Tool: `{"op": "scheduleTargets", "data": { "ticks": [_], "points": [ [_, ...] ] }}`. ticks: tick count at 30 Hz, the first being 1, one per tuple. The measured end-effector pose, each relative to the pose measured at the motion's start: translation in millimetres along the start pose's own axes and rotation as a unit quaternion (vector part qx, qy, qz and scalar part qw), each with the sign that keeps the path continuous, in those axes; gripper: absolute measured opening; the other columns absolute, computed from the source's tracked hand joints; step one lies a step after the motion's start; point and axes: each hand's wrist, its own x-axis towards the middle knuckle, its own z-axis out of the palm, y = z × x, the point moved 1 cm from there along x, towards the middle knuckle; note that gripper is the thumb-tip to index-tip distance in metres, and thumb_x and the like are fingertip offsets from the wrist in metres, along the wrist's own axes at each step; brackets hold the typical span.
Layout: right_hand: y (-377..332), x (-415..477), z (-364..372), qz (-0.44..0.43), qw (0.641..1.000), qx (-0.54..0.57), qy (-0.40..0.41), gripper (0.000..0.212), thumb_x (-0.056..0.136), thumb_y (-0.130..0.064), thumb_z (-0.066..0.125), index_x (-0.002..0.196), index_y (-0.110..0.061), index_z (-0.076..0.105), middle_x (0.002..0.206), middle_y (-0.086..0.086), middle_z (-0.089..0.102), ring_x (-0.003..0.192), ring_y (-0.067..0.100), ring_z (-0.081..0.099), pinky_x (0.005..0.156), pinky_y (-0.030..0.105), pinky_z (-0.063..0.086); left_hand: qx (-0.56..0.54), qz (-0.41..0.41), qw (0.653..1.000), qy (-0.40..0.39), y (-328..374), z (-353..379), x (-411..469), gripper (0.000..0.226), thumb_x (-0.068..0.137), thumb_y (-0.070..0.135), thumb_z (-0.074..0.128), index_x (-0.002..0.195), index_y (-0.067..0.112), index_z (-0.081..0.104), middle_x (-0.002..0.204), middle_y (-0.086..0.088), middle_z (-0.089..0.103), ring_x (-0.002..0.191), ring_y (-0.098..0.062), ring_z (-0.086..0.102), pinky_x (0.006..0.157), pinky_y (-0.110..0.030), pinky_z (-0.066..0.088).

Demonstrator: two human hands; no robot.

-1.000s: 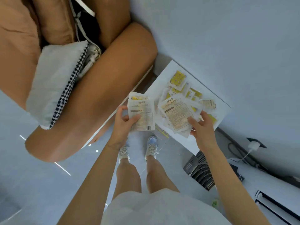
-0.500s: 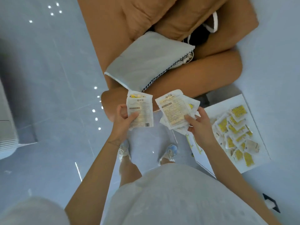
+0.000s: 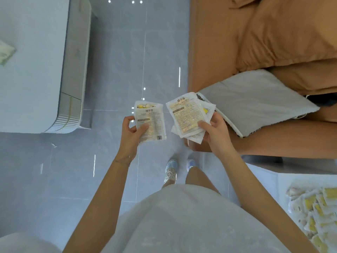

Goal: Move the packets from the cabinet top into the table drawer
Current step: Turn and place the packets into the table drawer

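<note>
My left hand [image 3: 130, 133] grips a white hand-warmer packet [image 3: 151, 119] with a yellow strip on top, held upright over the floor. A fanned stack of similar packets [image 3: 187, 115] is pinched in my right hand [image 3: 216, 134], thumb across the front. Several more white and yellow packets [image 3: 315, 210] lie on the white cabinet top [image 3: 284, 181] at the lower right. The white table [image 3: 32, 73] stands at the upper left, with a drawer front [image 3: 70, 106] visible on its side; the drawer looks closed.
A tan sofa [image 3: 255, 42] fills the upper right, with a grey cushion [image 3: 255, 101] close behind my right hand. Grey glossy floor tiles [image 3: 118, 61] separate the sofa from the table. A small greenish item [image 3: 5, 52] lies on the table. My feet are below the packets.
I have turned left away from the cabinet with packets in both hands. The cabinet slid to the lower right edge, the sofa to the upper right, and the table came into view.
</note>
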Motion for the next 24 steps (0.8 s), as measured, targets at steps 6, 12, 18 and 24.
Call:
{"op": "scheduleTargets", "data": {
  "ticks": [6,12,18,24],
  "points": [
    [-21.4,57.0,74.8,0.021,0.996,-0.059,-0.062,0.041,0.09,0.006,0.056,0.127,-0.009,0.048,0.108,0.003,0.071,0.098,0.021,0.07,0.077,0.036,0.059,-0.057,-0.009,0.996,0.07,15.0,-53.7,34.3,0.029,0.09,0.012,0.061,0.104,0.032,0.044,0.107,-0.002,0.068,0.097,-0.023,0.067,0.083,-0.037,0.056],
    [-46.1,125.8,124.6,0.055,0.987,-0.119,-0.09,0.039,0.089,0.002,0.058,0.123,-0.018,0.051,0.104,-0.004,0.072,0.096,0.019,0.071,0.074,0.036,0.059,-0.097,-0.022,0.988,0.119,40.7,-74.9,83.8,0.029,0.091,0.012,0.059,0.11,0.026,0.041,0.11,-0.005,0.067,0.101,-0.027,0.065,0.088,-0.044,0.054],
    [-90.5,191.3,178.6,0.088,0.972,-0.173,-0.134,0.039,0.089,0.002,0.058,0.122,-0.017,0.054,0.111,0.002,0.07,0.099,0.021,0.069,0.075,0.035,0.06,-0.15,-0.011,0.974,0.17,85.8,-92.5,134.0,0.027,0.093,0.014,0.057,0.108,0.029,0.04,0.117,-0.008,0.063,0.104,-0.029,0.064,0.085,-0.043,0.056],
    [-128.5,257.8,252.9,0.102,0.963,-0.191,-0.162,0.041,0.09,0.004,0.055,0.124,-0.018,0.052,0.105,-0.001,0.07,0.094,0.019,0.07,0.077,0.033,0.06,-0.198,-0.012,0.953,0.227,117.0,-127.0,187.2,0.027,0.092,0.01,0.058,0.106,0.027,0.041,0.104,-0.005,0.067,0.096,-0.026,0.066,0.077,-0.041,0.058]
  ]
}}
